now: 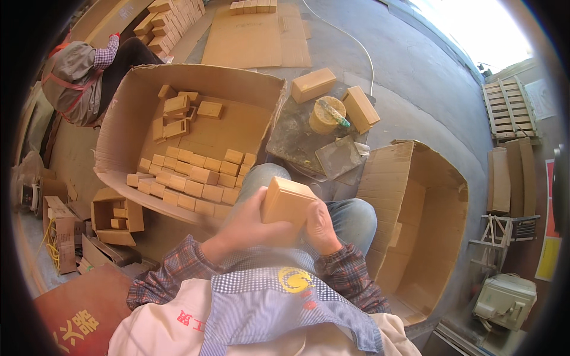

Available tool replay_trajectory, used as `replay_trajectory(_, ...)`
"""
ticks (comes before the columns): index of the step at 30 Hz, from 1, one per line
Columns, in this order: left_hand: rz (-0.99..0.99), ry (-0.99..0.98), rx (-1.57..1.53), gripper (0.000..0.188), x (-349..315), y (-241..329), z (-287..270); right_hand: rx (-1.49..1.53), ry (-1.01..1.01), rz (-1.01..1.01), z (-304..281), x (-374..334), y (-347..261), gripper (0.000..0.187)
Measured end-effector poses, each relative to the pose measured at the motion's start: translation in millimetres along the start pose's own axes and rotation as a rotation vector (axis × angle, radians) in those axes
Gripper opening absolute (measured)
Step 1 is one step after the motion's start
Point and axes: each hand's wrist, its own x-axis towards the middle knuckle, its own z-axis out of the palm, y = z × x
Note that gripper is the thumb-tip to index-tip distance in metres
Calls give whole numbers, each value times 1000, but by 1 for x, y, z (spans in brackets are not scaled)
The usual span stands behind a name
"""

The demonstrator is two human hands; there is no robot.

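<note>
Over my lap I hold a light wooden block (287,200), box-shaped with a stepped edge around its top face. My left hand (249,224) grips its left side and underside, thumb up along the edge. Against its right side my right hand (322,228) is closed, fingers bent, partly hidden behind the block. Ahead of my knees is a low dark worktable (288,139). On it sit a round tan tub (323,120) with a green-tipped tool lying across its top, one wooden block (313,85) behind, another block (361,110) to the right, and a flat dark slab (338,157).
A large open carton (196,74) at left holds rows of wooden blocks (184,172) and a loose heap. At right stands another open carton (386,202). A person (80,77) sits far left by stacked blocks (169,26). Flat cardboard (252,41) lies on the floor.
</note>
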Motion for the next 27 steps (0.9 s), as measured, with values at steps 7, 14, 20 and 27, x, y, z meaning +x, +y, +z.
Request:
replay_trajectory(7,110,166,640,61,-23,4,-17,-1893,-124,-406,-107,113,-27,62)
replay_trajectory(14,130,227,844,54,-33,-22,-12,-1978,-404,-272,-114,142,-49,21)
replay_trajectory(20,210,276,878,50,-27,-36,-9,-1286,-182,-246,-76,71,-75,20)
replay_trajectory(27,193,325,830,48,-23,-45,-3,-427,-100,307,19,8,-20,24)
